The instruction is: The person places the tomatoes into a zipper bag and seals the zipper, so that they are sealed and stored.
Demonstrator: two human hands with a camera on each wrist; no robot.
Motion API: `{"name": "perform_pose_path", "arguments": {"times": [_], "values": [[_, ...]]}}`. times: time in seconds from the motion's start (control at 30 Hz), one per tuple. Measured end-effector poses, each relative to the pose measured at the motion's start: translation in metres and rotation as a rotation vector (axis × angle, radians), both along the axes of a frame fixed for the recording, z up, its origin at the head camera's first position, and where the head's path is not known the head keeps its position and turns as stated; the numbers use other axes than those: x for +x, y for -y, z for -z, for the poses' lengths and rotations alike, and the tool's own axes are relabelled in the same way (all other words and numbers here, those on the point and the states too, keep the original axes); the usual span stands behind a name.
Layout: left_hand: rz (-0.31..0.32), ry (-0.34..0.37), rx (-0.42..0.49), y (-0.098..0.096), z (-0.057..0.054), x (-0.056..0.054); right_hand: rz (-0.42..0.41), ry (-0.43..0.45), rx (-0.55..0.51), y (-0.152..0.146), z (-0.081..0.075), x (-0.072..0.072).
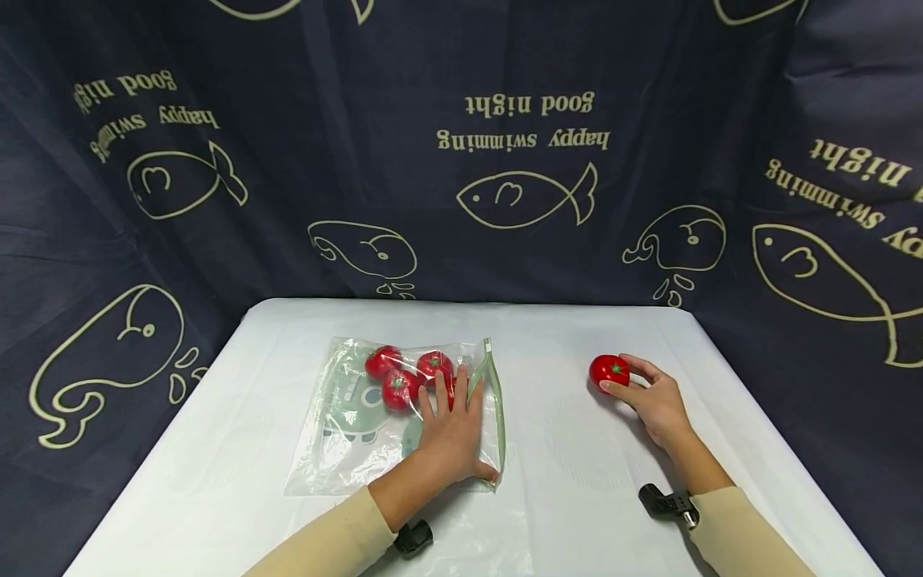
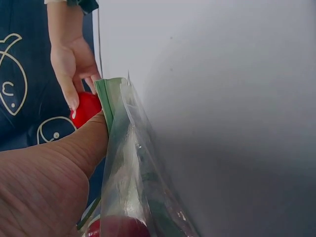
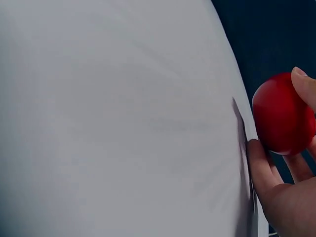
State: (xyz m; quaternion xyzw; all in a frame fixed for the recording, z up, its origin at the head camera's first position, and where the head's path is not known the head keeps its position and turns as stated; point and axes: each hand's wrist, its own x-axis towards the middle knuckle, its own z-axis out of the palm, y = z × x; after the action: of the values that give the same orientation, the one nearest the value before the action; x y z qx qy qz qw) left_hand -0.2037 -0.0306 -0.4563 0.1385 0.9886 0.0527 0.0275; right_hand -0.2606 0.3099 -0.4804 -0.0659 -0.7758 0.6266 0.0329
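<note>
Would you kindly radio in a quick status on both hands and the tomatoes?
Left hand spread over clear bag. Right hand gripping lone tomato, outside bag. Four bagged tomatoes showing, one partly hidden by left hand.

In the head view we see the white surface (image 1: 537,393) brightly lit, glints on the bag (image 1: 356,421) and a soft shadow beside the right forearm (image 1: 692,457). Both wrist views look greyer to us, the left one shaded at lower right.
</note>
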Motion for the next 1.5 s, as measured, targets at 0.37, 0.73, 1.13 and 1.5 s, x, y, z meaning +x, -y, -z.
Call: {"name": "perform_pose_path", "arguments": {"times": [0.37, 0.73, 1.13, 1.5], "values": [[0.0, -0.007, -0.002, 0.0, 0.001, 0.0, -0.071, -0.005, -0.032, 0.013, -0.002, 0.011], [0.005, -0.013, -0.01, 0.001, 0.001, 0.001, -0.142, 0.035, -0.038, 0.024, 0.0, 0.021], [0.004, -0.035, -0.016, 0.001, 0.001, 0.0, -0.212, 0.023, -0.087, 0.039, 0.0, 0.029], [0.003, -0.028, -0.013, 0.001, 0.0, 0.001, -0.293, 0.012, -0.118, 0.051, 0.001, 0.032]]}}
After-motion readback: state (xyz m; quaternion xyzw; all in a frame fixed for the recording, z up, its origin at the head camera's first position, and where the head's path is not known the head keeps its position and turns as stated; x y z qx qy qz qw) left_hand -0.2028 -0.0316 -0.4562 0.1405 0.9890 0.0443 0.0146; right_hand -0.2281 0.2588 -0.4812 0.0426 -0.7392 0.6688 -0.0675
